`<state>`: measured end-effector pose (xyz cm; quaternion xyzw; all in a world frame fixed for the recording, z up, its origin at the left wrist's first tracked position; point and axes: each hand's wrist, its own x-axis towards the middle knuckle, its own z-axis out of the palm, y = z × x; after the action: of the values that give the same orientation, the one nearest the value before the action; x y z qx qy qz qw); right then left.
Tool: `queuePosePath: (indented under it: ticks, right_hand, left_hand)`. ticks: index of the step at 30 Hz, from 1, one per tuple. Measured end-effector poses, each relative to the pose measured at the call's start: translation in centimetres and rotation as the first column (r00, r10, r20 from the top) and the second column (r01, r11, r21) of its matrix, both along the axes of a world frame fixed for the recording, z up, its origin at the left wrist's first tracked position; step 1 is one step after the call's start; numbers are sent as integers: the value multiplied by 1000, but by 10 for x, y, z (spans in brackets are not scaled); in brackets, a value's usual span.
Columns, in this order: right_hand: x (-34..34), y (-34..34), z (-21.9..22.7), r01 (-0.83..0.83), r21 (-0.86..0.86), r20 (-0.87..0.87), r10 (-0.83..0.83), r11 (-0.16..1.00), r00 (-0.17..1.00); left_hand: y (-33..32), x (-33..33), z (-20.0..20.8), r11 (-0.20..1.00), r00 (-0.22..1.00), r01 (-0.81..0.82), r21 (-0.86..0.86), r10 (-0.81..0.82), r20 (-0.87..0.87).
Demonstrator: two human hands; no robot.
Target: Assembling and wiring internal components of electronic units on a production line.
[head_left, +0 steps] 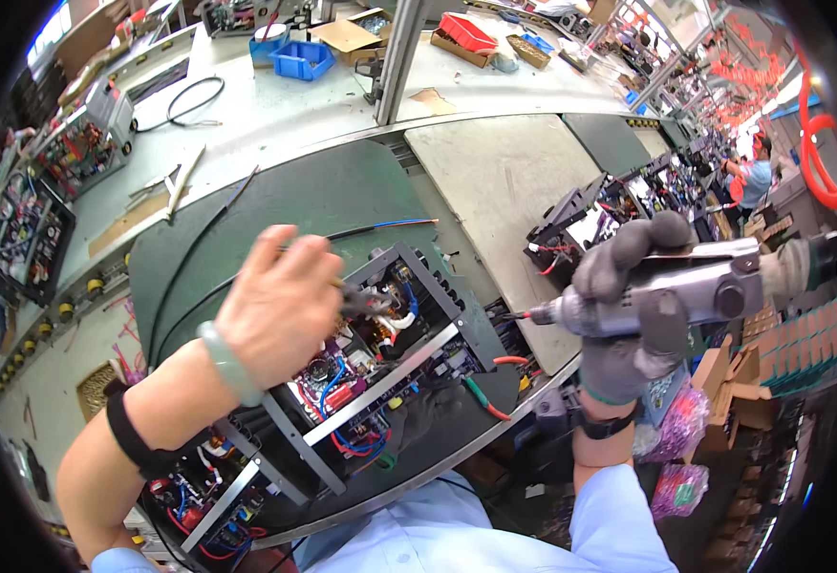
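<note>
Grip, right hand (661,323): wrapped round power screwdriver (715,286); left hand (283,301): half-curled over open chassis (380,387), blurred, hold unclear.

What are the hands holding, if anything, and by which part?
The gloved right hand grips a grey power tool around the front part of its barrel. The left hand is blurred; whether it holds anything cannot be told.

My bare left grip (280,310) sits near nine o'clock, fingers bent and blurred, left forearm (175,411) toward eight; my gloved right grip (661,325) curls closed at three, right forearm (601,451) toward five.
</note>
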<state>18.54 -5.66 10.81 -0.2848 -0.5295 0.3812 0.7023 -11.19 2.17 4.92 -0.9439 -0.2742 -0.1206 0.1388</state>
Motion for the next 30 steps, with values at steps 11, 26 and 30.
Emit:
queuePosePath:
  ticks: [11, 26, 30]
  right_hand:
    - [5, -93, -130, -3, -279, 69, 24, 960, 997]
    - [26, -131, -213, -122, -301, 127, 166, 946, 978]
    - [28, -131, -213, -188, -315, -14, 193, 930, 981]
  left_hand:
    - [-59, 78, -36, 932, 887, -218, -290, 313, 339]
    - [-57, 101, -67, 837, 823, -187, -514, 420, 383]
    - [-56, 99, -69, 842, 819, -194, -503, 421, 389]
